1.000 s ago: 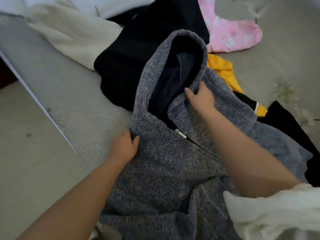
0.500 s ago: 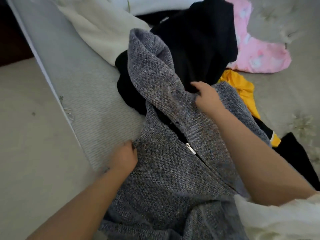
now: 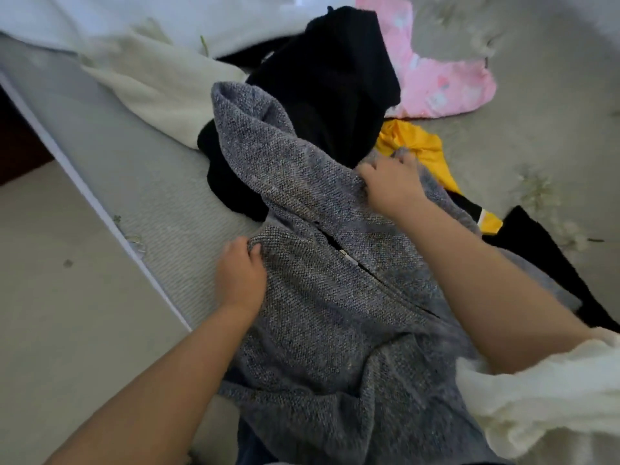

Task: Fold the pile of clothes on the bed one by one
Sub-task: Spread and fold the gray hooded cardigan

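Observation:
A grey knitted zip hoodie (image 3: 318,297) lies spread on the bed in front of me, its hood flattened and pointing up-left. My left hand (image 3: 240,276) grips the hoodie's left shoulder edge near the bed's side. My right hand (image 3: 391,187) holds the fabric at the right shoulder, by the base of the hood. The zip pull (image 3: 347,256) shows between my hands. Behind the hoodie lie a black garment (image 3: 335,82), a yellow one (image 3: 416,146) and a pink one (image 3: 436,82).
A cream garment (image 3: 157,85) lies at the back left. Another black garment (image 3: 543,256) sits to the right, and a white sleeve (image 3: 543,397) covers my right upper arm. The bed's edge (image 3: 100,209) runs diagonally on the left, with floor (image 3: 50,330) beyond it.
The hood was open and standing; it has been laid over to the left and flattened. My right hand has moved from the hood's opening to the right shoulder. My left hand kept its hold.

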A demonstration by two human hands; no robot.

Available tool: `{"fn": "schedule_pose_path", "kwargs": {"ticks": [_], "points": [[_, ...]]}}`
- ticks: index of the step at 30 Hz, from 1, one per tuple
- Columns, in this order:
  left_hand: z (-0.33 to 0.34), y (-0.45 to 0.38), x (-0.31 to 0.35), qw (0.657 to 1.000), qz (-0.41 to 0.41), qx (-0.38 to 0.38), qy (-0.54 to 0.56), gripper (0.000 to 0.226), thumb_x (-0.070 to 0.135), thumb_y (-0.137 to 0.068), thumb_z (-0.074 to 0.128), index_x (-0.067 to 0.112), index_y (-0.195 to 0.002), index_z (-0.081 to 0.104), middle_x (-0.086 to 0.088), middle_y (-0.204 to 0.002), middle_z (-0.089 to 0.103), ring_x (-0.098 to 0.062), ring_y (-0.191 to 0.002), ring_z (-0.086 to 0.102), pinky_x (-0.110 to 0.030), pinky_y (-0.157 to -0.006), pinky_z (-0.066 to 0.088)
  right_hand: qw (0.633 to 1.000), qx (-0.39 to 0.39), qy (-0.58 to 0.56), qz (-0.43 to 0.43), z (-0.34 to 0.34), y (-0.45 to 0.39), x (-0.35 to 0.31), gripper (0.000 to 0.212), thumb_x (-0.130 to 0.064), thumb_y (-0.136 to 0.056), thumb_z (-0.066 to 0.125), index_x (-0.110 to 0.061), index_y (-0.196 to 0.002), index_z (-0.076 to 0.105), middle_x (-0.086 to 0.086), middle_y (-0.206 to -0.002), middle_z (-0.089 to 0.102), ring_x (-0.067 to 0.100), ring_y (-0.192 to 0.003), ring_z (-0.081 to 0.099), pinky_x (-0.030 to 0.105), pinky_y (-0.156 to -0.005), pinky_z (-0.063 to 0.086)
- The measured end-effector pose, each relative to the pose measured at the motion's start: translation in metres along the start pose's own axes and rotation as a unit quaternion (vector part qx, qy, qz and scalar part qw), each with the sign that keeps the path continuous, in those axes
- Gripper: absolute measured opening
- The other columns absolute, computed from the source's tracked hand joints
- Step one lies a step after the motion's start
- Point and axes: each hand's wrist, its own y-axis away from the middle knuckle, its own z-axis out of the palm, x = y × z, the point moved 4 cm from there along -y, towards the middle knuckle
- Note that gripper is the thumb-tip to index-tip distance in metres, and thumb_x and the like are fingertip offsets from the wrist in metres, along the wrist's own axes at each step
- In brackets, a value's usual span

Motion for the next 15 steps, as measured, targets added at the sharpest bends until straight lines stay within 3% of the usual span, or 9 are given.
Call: {"fn": "schedule_pose_path", "kwargs": {"ticks": [3, 6, 8, 10, 13, 15], "points": [[-0.022, 0.003, 0.053, 0.995, 0.096, 0.015, -0.030, 0.017, 0.015, -0.095, 0.042, 0.005, -0.083, 0.048, -0.006, -0.078, 0.039, -0.020, -0.074, 0.035, -0.026, -0.059, 0.017, 0.999, 0.023, 0.002, 0.039, -0.026, 0.038, 0.020, 0.032, -0.004, -0.083, 0.046, -0.012, -0.115, 0.046, 0.013, -0.112, 0.057, 0.031, -0.110, 0.048, 0.042, -0.098, 0.023], [-0.049, 0.007, 0.112, 0.977, 0.207, 0.028, -0.037, 0.021, 0.014, -0.094, 0.044, -0.002, -0.083, 0.052, -0.014, -0.079, 0.046, -0.027, -0.076, 0.041, -0.031, -0.062, 0.025, 0.994, 0.052, -0.028, 0.095, -0.062, 0.080, 0.048, 0.043, -0.002, -0.084, 0.041, -0.016, -0.125, 0.043, 0.009, -0.111, 0.058, 0.029, -0.106, 0.052, 0.039, -0.097, 0.023], [-0.071, 0.012, 0.156, 0.962, 0.272, 0.028, -0.030, 0.022, 0.013, -0.094, 0.045, -0.005, -0.087, 0.055, -0.019, -0.086, 0.053, -0.033, -0.084, 0.046, -0.039, -0.067, 0.032, 0.983, 0.081, -0.037, 0.160, -0.094, 0.115, 0.076, 0.040, -0.001, -0.082, 0.041, -0.015, -0.119, 0.044, 0.008, -0.106, 0.060, 0.027, -0.101, 0.055, 0.035, -0.092, 0.025], [-0.096, 0.020, 0.200, 0.938, 0.344, 0.036, -0.011, 0.023, 0.013, -0.094, 0.045, -0.006, -0.092, 0.057, -0.022, -0.091, 0.055, -0.036, -0.088, 0.048, -0.042, -0.072, 0.034, 0.961, 0.137, -0.043, 0.238, -0.129, 0.158, 0.099, 0.035, -0.002, -0.080, 0.041, -0.013, -0.113, 0.048, 0.009, -0.101, 0.063, 0.027, -0.098, 0.058, 0.035, -0.087, 0.025], [-0.137, 0.041, 0.267, 0.892, 0.450, 0.050, -0.002, 0.027, 0.018, -0.096, 0.039, -0.002, -0.098, 0.057, -0.020, -0.097, 0.057, -0.034, -0.091, 0.048, -0.037, -0.074, 0.030, 0.900, 0.275, -0.037, 0.337, -0.190, 0.234, 0.117, 0.031, 0.001, -0.076, 0.037, -0.006, -0.099, 0.056, 0.018, -0.087, 0.067, 0.033, -0.089, 0.061, 0.037, -0.082, 0.026], [-0.169, 0.059, 0.302, 0.866, 0.497, 0.061, 0.013, 0.029, 0.020, -0.097, 0.036, 0.000, -0.101, 0.057, -0.018, -0.100, 0.058, -0.033, -0.094, 0.049, -0.038, -0.078, 0.032, 0.866, 0.304, -0.019, 0.397, -0.230, 0.287, 0.117, 0.025, 0.000, -0.079, 0.043, -0.009, -0.097, 0.057, 0.016, -0.088, 0.067, 0.031, -0.091, 0.059, 0.037, -0.079, 0.019]]}}
